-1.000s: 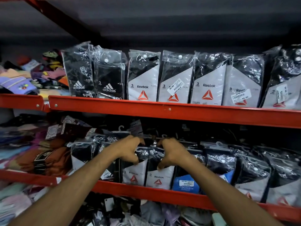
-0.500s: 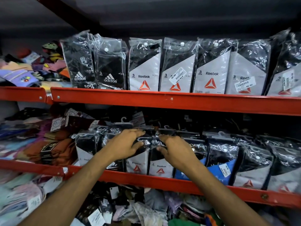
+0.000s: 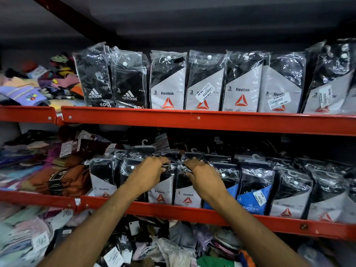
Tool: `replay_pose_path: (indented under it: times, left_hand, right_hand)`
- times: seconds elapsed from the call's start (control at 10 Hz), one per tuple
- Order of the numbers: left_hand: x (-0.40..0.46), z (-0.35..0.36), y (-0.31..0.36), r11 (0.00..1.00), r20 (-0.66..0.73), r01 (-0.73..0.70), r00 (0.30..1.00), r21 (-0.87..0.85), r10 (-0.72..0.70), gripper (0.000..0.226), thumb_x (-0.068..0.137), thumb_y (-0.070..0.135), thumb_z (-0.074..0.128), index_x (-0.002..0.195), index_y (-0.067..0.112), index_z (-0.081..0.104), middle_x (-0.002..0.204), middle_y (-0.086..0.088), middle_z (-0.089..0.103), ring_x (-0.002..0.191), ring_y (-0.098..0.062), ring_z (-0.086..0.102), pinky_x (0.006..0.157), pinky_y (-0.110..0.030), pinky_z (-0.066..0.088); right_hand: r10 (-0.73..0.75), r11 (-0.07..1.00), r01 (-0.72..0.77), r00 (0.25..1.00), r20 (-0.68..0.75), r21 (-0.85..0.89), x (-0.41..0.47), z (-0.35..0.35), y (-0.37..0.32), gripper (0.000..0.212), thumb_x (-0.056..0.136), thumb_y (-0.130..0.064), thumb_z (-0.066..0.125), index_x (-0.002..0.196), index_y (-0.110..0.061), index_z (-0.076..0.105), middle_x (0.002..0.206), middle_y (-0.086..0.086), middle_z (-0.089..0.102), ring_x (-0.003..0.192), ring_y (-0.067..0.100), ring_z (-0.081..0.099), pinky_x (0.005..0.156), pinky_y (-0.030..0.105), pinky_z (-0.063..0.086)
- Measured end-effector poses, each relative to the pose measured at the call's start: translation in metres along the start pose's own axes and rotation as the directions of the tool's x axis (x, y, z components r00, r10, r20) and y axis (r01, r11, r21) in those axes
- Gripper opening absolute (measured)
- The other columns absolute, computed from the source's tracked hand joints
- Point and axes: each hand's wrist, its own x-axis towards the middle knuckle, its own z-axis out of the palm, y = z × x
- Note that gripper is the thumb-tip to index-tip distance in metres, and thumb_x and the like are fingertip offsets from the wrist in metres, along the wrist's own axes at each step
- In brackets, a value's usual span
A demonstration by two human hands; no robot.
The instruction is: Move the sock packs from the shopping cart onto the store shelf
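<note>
On the middle red shelf (image 3: 192, 211) stands a row of plastic-wrapped sock packs. My left hand (image 3: 148, 172) grips the top of one Reebok sock pack (image 3: 159, 193), fingers curled over its upper edge. My right hand (image 3: 204, 176) holds the top of the neighbouring Reebok sock pack (image 3: 187, 195). Both packs stand upright on the shelf, side by side. A blue Jockey pack (image 3: 252, 201) stands just right of my right hand. The shopping cart is out of view.
The upper red shelf (image 3: 192, 120) carries Adidas packs (image 3: 111, 81) and Reebok packs (image 3: 242, 85) in a tight upright row. Loose coloured socks (image 3: 38, 89) pile up at the left on both shelves, and a jumble of tagged socks (image 3: 134, 243) fills the shelf below my arms.
The view has tilted down and moved closer. My hands have slid slightly apart along the tops of the two Reebok packs, still gripping them.
</note>
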Motion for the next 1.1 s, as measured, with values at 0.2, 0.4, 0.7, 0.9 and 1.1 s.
replay_pose_path:
  times: [0.2, 0.4, 0.7, 0.9, 1.1]
  left_hand:
    - [-0.002, 0.01, 0.021, 0.993, -0.044, -0.116, 0.992, 0.033, 0.117, 0.054, 0.103, 0.025, 0.056, 0.154, 0.02, 0.04, 0.159, -0.005, 0.045, 0.146, -0.025, 0.043, 0.122, -0.039, 0.035]
    - [-0.005, 0.024, 0.027, 0.993, -0.096, -0.092, 0.99, 0.079, 0.099, 0.053, 0.101, 0.035, 0.059, 0.151, 0.022, 0.045, 0.154, 0.0, 0.053, 0.147, -0.022, 0.042, 0.125, -0.041, 0.029]
    - [-0.031, 0.06, 0.027, 0.93, -0.2, -0.143, 0.955, 0.338, 0.22, 0.066, 0.106, 0.048, 0.034, 0.163, 0.025, 0.01, 0.172, -0.007, 0.007, 0.159, -0.034, -0.003, 0.127, -0.061, 0.007]
    - [-0.032, 0.085, 0.026, 0.898, -0.163, -0.106, 0.968, 0.428, 0.192, 0.072, 0.105, 0.051, 0.032, 0.163, 0.019, 0.005, 0.172, -0.015, -0.002, 0.158, -0.039, -0.009, 0.122, -0.069, 0.007]
    - [-0.03, 0.086, 0.028, 0.902, -0.192, -0.098, 0.962, 0.421, 0.194, 0.074, 0.103, 0.053, 0.033, 0.163, 0.019, 0.005, 0.172, -0.015, -0.002, 0.158, -0.039, -0.006, 0.12, -0.072, 0.007]
  right_hand:
    - [0.137, 0.983, -0.152, 0.98, -0.142, -0.105, -0.029, -0.006, 0.021, 0.058, 0.103, -0.042, 0.045, 0.153, -0.013, 0.037, 0.16, 0.01, 0.037, 0.153, 0.034, 0.022, 0.126, 0.049, 0.012]
    - [0.141, 0.982, -0.148, 0.987, -0.072, -0.115, -0.038, -0.004, 0.036, 0.055, 0.106, -0.038, 0.034, 0.156, -0.015, 0.028, 0.163, 0.01, 0.032, 0.154, 0.029, 0.02, 0.127, 0.042, 0.004]
    - [0.195, 0.968, -0.234, 0.927, -0.321, -0.089, -0.062, -0.006, 0.072, 0.064, 0.101, -0.052, 0.034, 0.158, -0.023, 0.024, 0.169, 0.006, 0.013, 0.157, 0.025, -0.002, 0.126, 0.053, 0.002]
    - [0.238, 0.951, -0.282, 0.93, -0.281, -0.127, -0.066, 0.006, 0.09, 0.065, 0.101, -0.055, 0.026, 0.158, -0.024, 0.022, 0.169, 0.009, 0.01, 0.157, 0.027, -0.003, 0.124, 0.058, 0.003]
    - [0.207, 0.959, -0.256, 0.924, -0.323, -0.118, -0.063, 0.011, 0.093, 0.065, 0.102, -0.051, 0.032, 0.159, -0.024, 0.017, 0.17, 0.009, 0.007, 0.157, 0.027, -0.003, 0.123, 0.06, 0.005]
